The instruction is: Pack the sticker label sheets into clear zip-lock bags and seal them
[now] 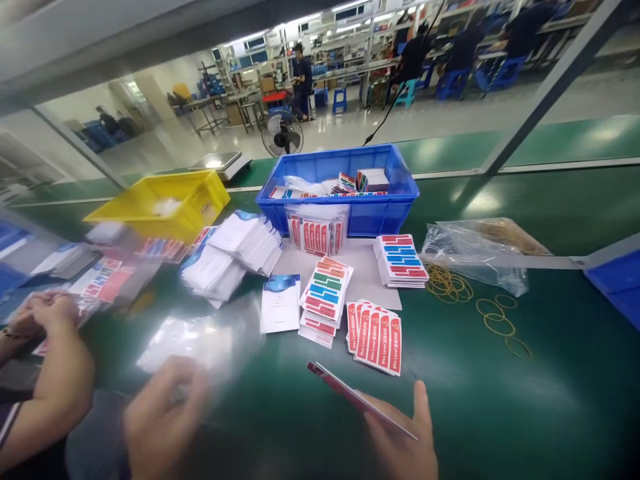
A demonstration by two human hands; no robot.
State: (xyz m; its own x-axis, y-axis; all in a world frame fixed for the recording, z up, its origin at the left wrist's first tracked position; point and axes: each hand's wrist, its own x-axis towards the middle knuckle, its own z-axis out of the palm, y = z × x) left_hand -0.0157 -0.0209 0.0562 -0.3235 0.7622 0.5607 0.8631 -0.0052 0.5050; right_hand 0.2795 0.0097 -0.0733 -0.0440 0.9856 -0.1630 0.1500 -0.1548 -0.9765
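My right hand [405, 433] holds a thin, tilted stack of sticker sheets [357, 400], seen edge-on with red print underneath. Its index finger points up, apart from the stack. My left hand [167, 413] is smeared by motion, its fingers apparently curled; whether anything is in them I cannot tell. Beyond it a clear plastic bag [187, 343] lies on the green table. In front of my right hand are fanned red-and-white sticker sheets [376, 337] and a pile of multicoloured sticker sheets [325, 293]. A white-and-blue booklet [280, 303] lies left of that pile.
Booklet stacks [233, 250], a blue bin [340, 217] and a yellow bin [195, 213] stand behind. Another sticker stack [401, 260] sits at right, beside rubber bands [447, 283] and clear plastic bags [475, 253]. A co-worker's hands [47, 313] are at far left.
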